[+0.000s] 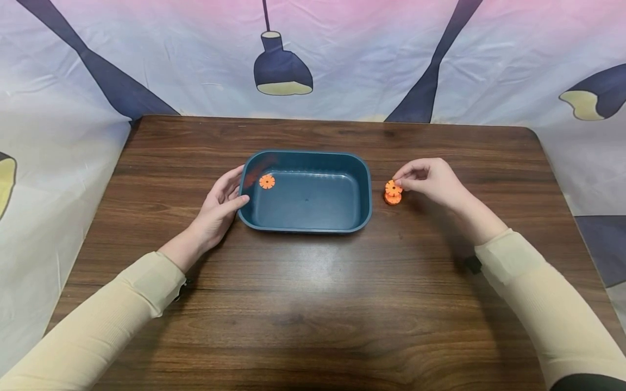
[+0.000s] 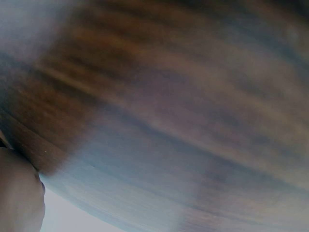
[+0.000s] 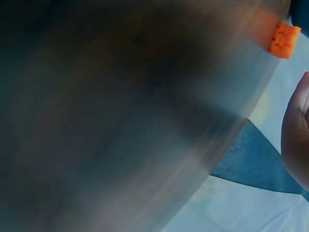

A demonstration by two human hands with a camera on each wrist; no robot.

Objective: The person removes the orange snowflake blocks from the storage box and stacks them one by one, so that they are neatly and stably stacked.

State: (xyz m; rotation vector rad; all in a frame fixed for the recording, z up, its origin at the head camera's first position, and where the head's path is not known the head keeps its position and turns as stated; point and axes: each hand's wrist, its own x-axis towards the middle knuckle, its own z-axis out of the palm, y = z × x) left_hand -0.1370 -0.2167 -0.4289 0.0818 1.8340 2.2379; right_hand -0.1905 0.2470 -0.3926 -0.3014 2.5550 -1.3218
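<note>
My left hand (image 1: 218, 208) grips the left wall of a dark teal plastic bin (image 1: 305, 230), thumb over the rim and fingers along the outside. Flat on the bin floor, near its left end, lies one orange notched disc (image 1: 267, 182). To the right of the bin, a small stack of orange notched discs (image 1: 393, 200) stands on the table. My right hand (image 1: 430, 178) pinches a notched disc (image 1: 393, 188) between thumb and fingertips, just over that stack. Only part of the right hand (image 3: 295, 140) shows in the right wrist view, beside the orange stack (image 3: 284, 40).
A brown wood-grain table (image 1: 303, 304) lies under everything. Behind it hangs a pale cloth backdrop (image 1: 205, 65) printed with dark lamps. The left wrist view holds mostly blurred table surface, with a bit of the left hand (image 2: 19, 193) at its lower left.
</note>
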